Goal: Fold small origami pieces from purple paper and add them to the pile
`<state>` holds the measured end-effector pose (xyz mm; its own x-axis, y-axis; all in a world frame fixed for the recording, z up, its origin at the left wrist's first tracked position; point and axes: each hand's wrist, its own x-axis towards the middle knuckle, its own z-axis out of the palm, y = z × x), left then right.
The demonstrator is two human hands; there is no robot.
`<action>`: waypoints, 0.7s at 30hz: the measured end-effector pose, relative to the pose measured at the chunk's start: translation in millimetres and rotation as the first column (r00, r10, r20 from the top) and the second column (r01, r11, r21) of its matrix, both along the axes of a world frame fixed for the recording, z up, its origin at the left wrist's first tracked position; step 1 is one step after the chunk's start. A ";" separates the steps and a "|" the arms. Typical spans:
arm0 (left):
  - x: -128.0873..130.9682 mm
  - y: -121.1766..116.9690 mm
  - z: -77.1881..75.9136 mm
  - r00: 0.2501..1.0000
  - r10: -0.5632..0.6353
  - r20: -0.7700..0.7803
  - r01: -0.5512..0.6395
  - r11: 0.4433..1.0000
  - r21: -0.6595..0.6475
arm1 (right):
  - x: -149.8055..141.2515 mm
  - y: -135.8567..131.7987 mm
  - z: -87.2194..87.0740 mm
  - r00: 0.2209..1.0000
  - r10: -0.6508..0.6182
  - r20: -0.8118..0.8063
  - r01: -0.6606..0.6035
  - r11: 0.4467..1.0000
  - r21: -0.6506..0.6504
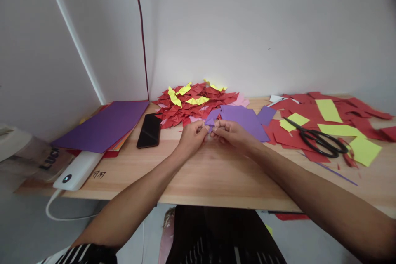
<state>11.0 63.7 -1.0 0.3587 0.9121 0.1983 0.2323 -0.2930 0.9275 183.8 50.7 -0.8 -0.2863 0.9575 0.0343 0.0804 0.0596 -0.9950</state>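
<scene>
At 6 o'clock, open wood is crossed before the front edge of the table (198,181). At 8, black handwriting (99,174) is left unclear; near 9, "LUCK" (49,161) can be read on a container (38,159). At the clock's centre, a small purple paper (210,122) is pinched by the left hand (194,133) and the right hand (231,133). At 11, room is bounded by a red paper heap (182,112).

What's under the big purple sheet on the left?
Edges of red paper and orange paper, plus the near part of a white device, show from under the purple sheet. The device's far end and anything else beneath are covered.
</scene>
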 end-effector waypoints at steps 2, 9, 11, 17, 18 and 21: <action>0.0 0.3 -2.1 0.999 -0.009 -0.034 0.009 1.000 0.021 | 2.0 0.8 -1.2 0.999 0.010 0.033 -0.009 1.000 -0.024; 0.4 3.5 -8.8 0.996 -0.051 -0.078 0.052 0.998 0.021 | 0.6 -1.0 -0.2 0.991 -0.010 0.130 -0.002 0.996 0.087; 0.6 4.7 -10.1 0.996 -0.024 -0.081 0.028 0.998 0.050 | -0.5 -1.6 1.3 0.989 -0.010 0.150 -0.004 0.995 0.099; 0.9 4.4 -8.9 0.997 0.004 -0.079 0.003 0.997 0.082 | -1.8 -2.3 2.8 0.987 0.006 0.158 -0.022 0.995 0.100; 1.1 4.2 -9.0 0.998 -0.002 -0.068 0.007 0.998 0.070 | -1.8 -2.4 2.5 0.987 0.002 0.160 -0.019 0.994 0.105; 1.8 4.7 -9.7 0.998 -0.059 0.005 0.059 0.998 -0.030 | -1.3 -1.7 0.9 0.985 -0.018 0.169 -0.003 0.993 0.121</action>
<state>12.8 68.4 -10.8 0.4111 0.8951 0.1725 0.2115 -0.2778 0.9371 182.6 49.0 0.1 -0.2905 0.9515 0.1011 0.2479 0.1769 -0.9525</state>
